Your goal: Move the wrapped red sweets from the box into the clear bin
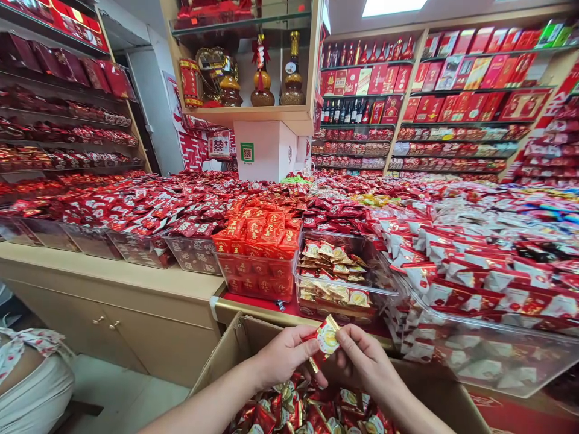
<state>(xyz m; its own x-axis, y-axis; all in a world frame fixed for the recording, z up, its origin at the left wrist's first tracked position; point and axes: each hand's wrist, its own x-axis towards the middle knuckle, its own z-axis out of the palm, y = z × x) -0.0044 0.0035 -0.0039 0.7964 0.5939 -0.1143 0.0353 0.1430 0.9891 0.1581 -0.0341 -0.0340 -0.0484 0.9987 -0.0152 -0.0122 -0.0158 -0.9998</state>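
A small red and gold wrapped candy (327,341) with a pale round picture on its front is held up between my two hands. My left hand (287,354) pinches its left side with thumb and fingers. On the opposite side, my right hand (365,354) grips the upper right edge. Both hands are above an open cardboard box (231,349). Inside it lies a heap of similar red and gold candies (289,407), partly hidden by my forearms. Just behind the hands stands a clear bin (335,283) with gold and red packets stacked in rows.
Left of that bin is a clear bin of bright red packets (257,241). A large clear bin (506,337) of red and white packets juts out at right. Cabinets (149,319) run along the left. Part of a person in white (36,386) shows at lower left.
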